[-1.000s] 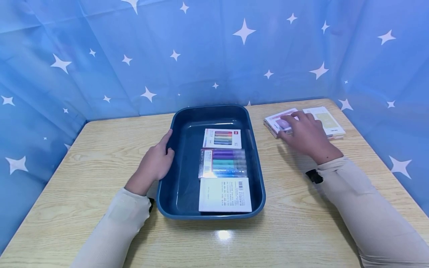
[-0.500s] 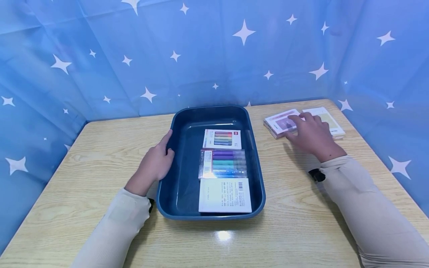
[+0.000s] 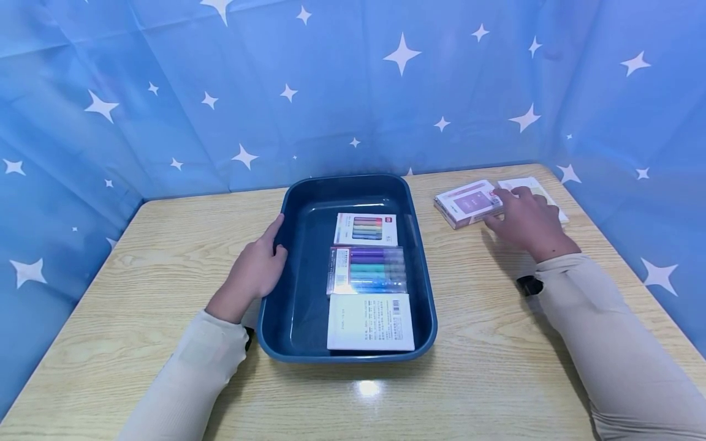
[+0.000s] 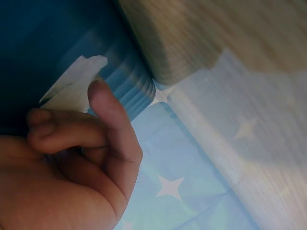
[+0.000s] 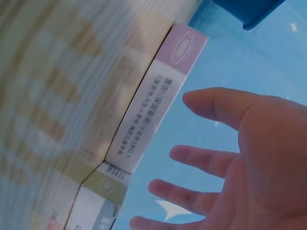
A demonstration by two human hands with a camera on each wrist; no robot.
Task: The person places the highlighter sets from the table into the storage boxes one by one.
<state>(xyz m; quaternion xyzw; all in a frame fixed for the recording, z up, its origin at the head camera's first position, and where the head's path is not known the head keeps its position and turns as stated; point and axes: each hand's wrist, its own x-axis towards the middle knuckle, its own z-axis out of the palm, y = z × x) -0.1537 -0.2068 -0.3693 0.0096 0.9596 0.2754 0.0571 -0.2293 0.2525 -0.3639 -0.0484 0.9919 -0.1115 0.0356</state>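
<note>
My left hand [image 3: 252, 266] holds the left rim of a dark blue plastic tray [image 3: 347, 356], with the thumb over the rim. In the left wrist view some fingers [image 4: 112, 120] curl close to the tray's ribbed outer wall. My right hand [image 3: 529, 222] hovers by two flat boxes at the table's back right. One is a white box [image 3: 469, 202] with a purple panel; the other white box [image 3: 531, 182] is partly hidden under the hand. In the right wrist view the thumb and fingers are spread, apart from a pink-and-white box side [image 5: 148, 110].
Inside the tray, along its right side, lie a white box picturing coloured sticks [image 3: 366, 229], a clear pack of purple, green and blue markers [image 3: 368, 269] and a white printed box [image 3: 371, 322]. A blue starry curtain [image 3: 331, 92] hangs behind the wooden table [image 3: 165, 257].
My right hand has moved right, off the purple-panelled box and over the other white box. The left hand and tray have stayed in place.
</note>
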